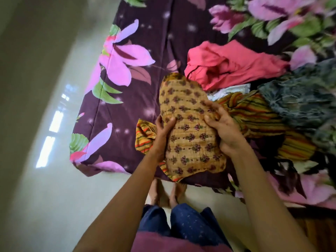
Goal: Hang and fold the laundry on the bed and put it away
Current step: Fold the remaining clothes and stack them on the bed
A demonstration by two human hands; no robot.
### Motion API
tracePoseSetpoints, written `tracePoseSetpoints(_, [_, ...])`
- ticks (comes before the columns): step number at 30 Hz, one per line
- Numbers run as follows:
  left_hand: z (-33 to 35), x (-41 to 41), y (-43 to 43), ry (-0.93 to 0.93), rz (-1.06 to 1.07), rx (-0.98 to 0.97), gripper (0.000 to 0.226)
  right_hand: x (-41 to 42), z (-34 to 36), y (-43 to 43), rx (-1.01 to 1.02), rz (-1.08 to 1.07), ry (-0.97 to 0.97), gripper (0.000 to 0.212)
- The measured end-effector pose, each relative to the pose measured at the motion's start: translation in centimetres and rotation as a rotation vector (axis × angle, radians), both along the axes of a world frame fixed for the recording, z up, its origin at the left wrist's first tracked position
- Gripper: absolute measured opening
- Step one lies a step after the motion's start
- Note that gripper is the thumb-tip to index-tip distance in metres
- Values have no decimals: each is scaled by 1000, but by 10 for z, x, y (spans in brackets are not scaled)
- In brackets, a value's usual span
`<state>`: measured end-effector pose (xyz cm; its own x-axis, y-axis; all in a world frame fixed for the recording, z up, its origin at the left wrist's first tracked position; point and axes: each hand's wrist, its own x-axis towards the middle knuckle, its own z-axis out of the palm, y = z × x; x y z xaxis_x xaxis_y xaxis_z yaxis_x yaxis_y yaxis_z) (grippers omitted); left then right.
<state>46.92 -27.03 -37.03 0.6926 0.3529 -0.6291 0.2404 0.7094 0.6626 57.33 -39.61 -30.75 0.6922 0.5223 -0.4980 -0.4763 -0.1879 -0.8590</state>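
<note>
**Coach:** Your left hand (163,131) grips the left edge of the printed yellow garment (189,137), thumb on top. Your right hand (222,128) has its fingers (211,107) curled onto the right edge. Both hold it at the centre of the frame, over the near edge of the bed (136,79).

**Spotter:** Watch what's beneath it. The striped cloth (254,115) pokes out on both sides of your garment, left by your wrist and right toward the dark teal garment (300,106). If your fingers have caught a layer of it, I'd expect it to drag along when you lift.

**Coach:** Your garment's lower end also hangs past the bed edge, above the floor (45,160). Loosen either grip and it could slide off.

**Spotter:** As for how it lies, its long axis runs from lower centre to upper centre of the frame, leaning slightly left at the top. The narrower end points away from you, just beside the pink garment (227,64). The broader end points back toward you.
</note>
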Motion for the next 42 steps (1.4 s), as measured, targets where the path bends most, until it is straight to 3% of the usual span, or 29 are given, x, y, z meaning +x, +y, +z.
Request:
tracePoseSetpoints(2, [28,4,-1,-97,-163,83,100,-12,19,-29,-7,-66,-51,36])
tracePoseSetpoints(7, [76,13,-22,-194,-558,408,89,-41,33,-86,-87,-184,-173,67])
tracePoseSetpoints(11, [97,19,-60,-198,-644,448,51,-52,35,-127,-80,-332,-255,52])
tracePoseSetpoints(14, [107,25,-93,-191,-647,420,40,-49,42,-160,-91,-365,-291,46])
tracePoseSetpoints(20, [126,49,-184,-251,-650,434,39,-29,55,-250,-76,-441,-352,32])
tracePoseSetpoints(28, [134,89,-348,-285,-733,464,41,-3,68,-414,-155,-549,-366,31])
tracePoseSetpoints(42, [94,172,-533,-124,-1201,493,40,7,12,-590,-202,-883,-118,26])
